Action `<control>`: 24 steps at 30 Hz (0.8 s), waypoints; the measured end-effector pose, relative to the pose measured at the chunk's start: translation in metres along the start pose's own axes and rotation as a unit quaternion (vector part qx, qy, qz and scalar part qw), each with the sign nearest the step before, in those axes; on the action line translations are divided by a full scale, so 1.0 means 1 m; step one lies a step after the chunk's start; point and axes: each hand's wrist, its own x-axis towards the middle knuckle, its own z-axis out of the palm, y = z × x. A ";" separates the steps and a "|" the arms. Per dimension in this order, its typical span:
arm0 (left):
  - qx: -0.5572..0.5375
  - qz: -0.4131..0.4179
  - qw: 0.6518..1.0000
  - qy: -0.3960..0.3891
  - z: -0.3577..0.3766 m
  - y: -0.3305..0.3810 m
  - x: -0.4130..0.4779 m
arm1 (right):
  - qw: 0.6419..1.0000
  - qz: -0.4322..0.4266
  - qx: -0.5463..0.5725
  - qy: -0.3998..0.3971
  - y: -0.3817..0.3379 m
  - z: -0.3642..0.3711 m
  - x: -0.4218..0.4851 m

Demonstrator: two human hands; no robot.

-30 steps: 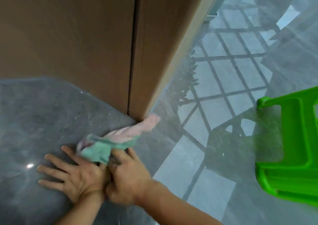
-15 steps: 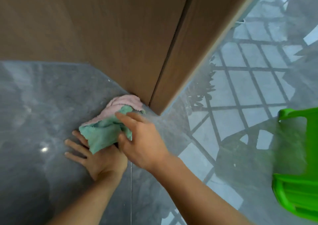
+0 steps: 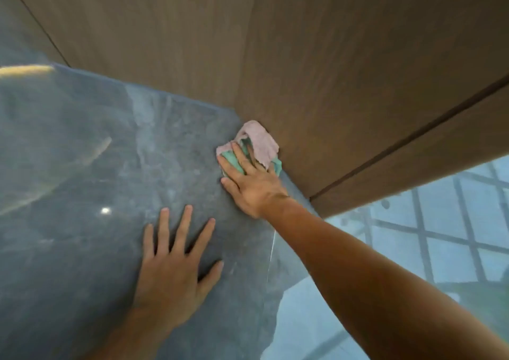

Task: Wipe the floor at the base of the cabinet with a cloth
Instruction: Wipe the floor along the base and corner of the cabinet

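A crumpled cloth (image 3: 260, 142), pink on one side and teal on the other, lies on the grey polished floor (image 3: 82, 167) right against the foot of the brown wooden cabinet (image 3: 330, 70). My right hand (image 3: 249, 179) presses down on the cloth with its fingers spread over it, arm stretched forward. My left hand (image 3: 172, 263) rests flat on the floor nearer to me, fingers apart, holding nothing. Part of the cloth is hidden under my right hand.
The cabinet's panels meet in an inner corner just behind the cloth, with a dark seam (image 3: 413, 139) running across the right panel. At the right the glossy floor reflects a window grid (image 3: 440, 235). A thin tile joint (image 3: 271, 252) runs beside my right arm.
My right hand has pushed the cloth further along the cabinet base, away from the outer corner. My left hand has let go of the cloth and lies flat behind. The green stool has left view.
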 end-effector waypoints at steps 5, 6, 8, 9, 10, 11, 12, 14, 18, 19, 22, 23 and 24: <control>-0.028 -0.011 0.999 0.015 0.002 -0.002 -0.001 | 0.998 -0.038 -0.045 -0.033 -0.050 -0.039 0.107; -0.028 -0.013 0.999 0.016 0.003 -0.004 -0.001 | 0.998 -0.038 -0.039 -0.043 -0.057 -0.040 0.116; -0.026 -0.012 0.999 0.023 0.004 -0.006 -0.002 | 0.998 -0.048 -0.039 -0.030 -0.052 -0.037 0.116; -0.028 -0.011 0.999 0.028 0.006 -0.007 0.000 | 0.997 -0.059 -0.052 -0.008 -0.044 -0.035 0.108; -0.031 -0.009 0.999 0.029 0.007 -0.008 0.001 | 0.996 -0.061 -0.067 0.013 -0.035 -0.031 0.096; -0.032 -0.010 0.999 0.027 0.008 -0.010 0.002 | 0.996 -0.052 -0.072 0.024 -0.027 -0.025 0.081; -0.031 -0.015 0.999 0.018 0.008 -0.012 0.003 | 0.997 -0.032 -0.065 0.029 -0.022 -0.018 0.061; -0.025 -0.021 0.999 0.007 0.006 -0.012 0.004 | 0.998 0.015 -0.041 0.034 -0.013 0.001 0.008; -0.028 -0.025 0.999 -0.018 -0.005 -0.006 0.001 | 0.996 0.036 -0.075 0.032 0.028 0.021 -0.108; -0.032 -0.034 0.998 -0.030 -0.007 -0.004 0.001 | 0.995 0.035 -0.086 0.026 0.037 0.024 -0.129; -0.072 -0.080 0.991 -0.076 -0.015 0.009 0.000 | 0.993 0.078 -0.093 0.006 0.058 0.034 -0.174; -0.089 -0.096 0.987 -0.091 -0.019 0.017 -0.002 | 0.989 0.118 -0.085 -0.003 0.068 0.034 -0.187; -0.106 -0.113 0.982 -0.104 -0.023 0.026 -0.005 | 0.984 0.164 -0.066 -0.003 0.080 0.033 -0.198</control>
